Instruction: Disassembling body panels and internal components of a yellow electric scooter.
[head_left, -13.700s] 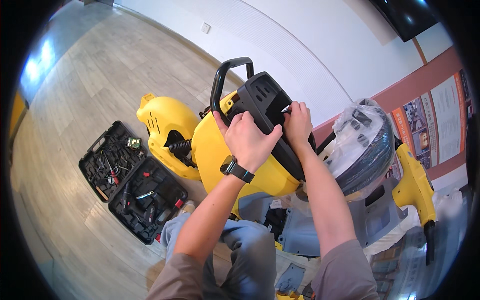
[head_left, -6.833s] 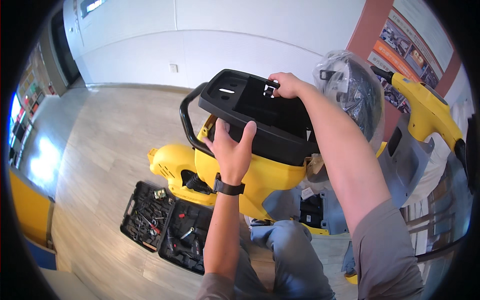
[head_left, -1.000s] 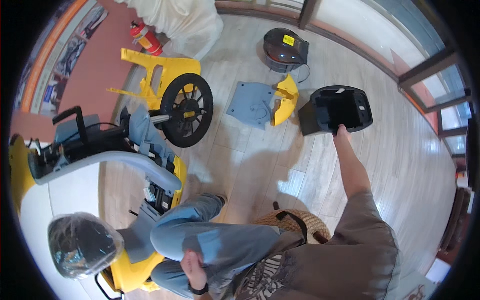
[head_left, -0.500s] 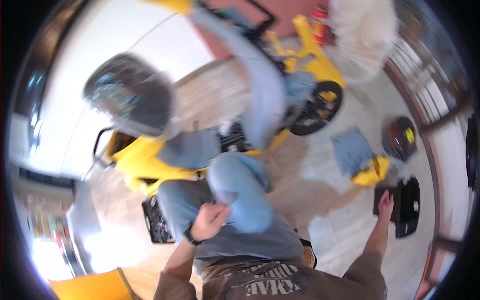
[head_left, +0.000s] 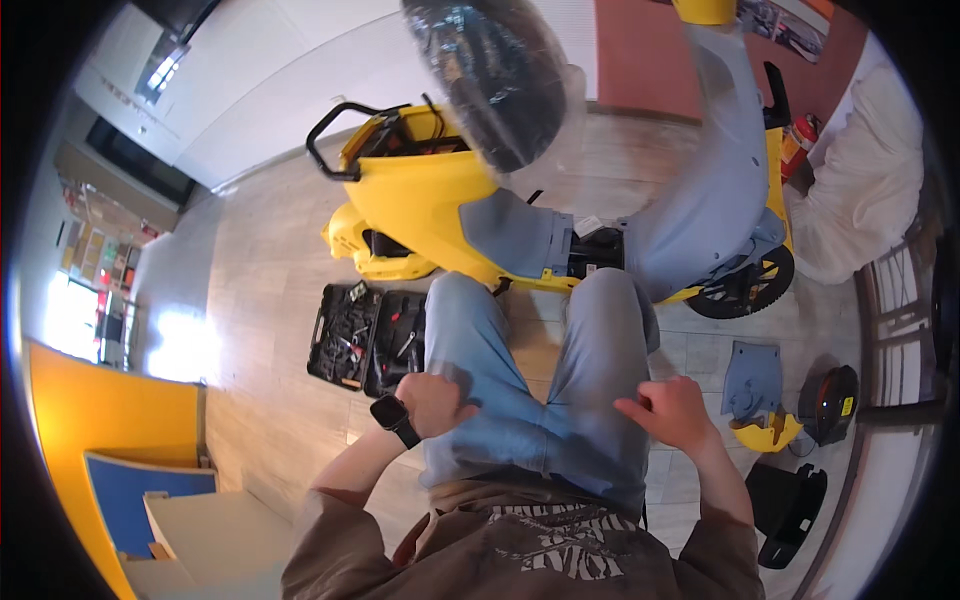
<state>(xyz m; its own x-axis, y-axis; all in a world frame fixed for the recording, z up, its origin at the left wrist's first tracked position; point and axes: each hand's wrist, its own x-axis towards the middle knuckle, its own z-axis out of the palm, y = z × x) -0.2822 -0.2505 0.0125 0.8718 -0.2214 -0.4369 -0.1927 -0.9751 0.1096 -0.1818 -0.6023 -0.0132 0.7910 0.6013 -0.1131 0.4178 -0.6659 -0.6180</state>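
My left hand (head_left: 437, 405), with a black watch (head_left: 396, 420) at its wrist, is loosely curled by my left thigh. Near my right thigh is my right hand (head_left: 677, 413), its fingers folded in and its thumb sticking out to the left. I see nothing held in either one. In front of my knees stands a yellow and grey scooter (head_left: 420, 195). Its dark, plastic-wrapped seat (head_left: 495, 80) is tipped up. Between seat and front shield, an uncovered section of the footboard (head_left: 597, 250) shows black parts.
An open black toolbox (head_left: 372, 335) with tools lies left of my knees. On the right floor are a grey panel (head_left: 752, 380), a yellow cover piece (head_left: 768, 433), a dark helmet-like object (head_left: 830, 405) and a black case-like part (head_left: 790, 508). A fire extinguisher (head_left: 798, 145) stands behind the front wheel (head_left: 745, 288).
My right hand has come in from the far right, near the black part, to my thigh. The view has turned right, and my knees have moved apart. My left hand stays by my left thigh.
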